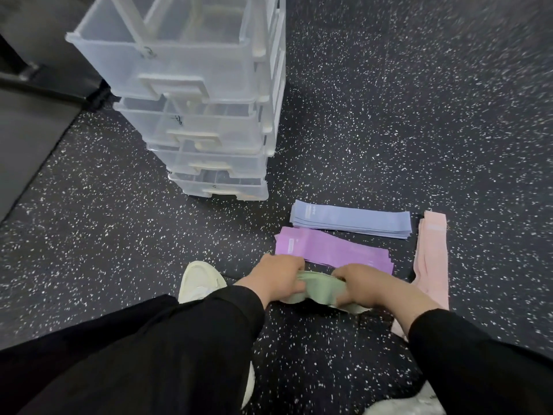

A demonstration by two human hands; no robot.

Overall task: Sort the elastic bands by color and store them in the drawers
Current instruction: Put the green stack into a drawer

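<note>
A stack of green elastic bands (318, 290) is held low over the speckled floor. My left hand (276, 277) grips its left end and my right hand (363, 287) grips its right end, fingers curled over the top. Just beyond them lies a purple stack (329, 250), then a blue stack (353, 220). Pink bands (434, 256) lie lengthwise at the right. The clear plastic drawer unit (194, 94) stands at the upper left, its top drawer (161, 46) pulled out and the lower drawers a little open.
My white shoe (199, 280) rests on the floor left of my hands, and my black trouser leg (134, 354) fills the lower left. A dark mat or bench edge (30, 115) runs along the far left. Speckled floor (419, 115) stretches to the right.
</note>
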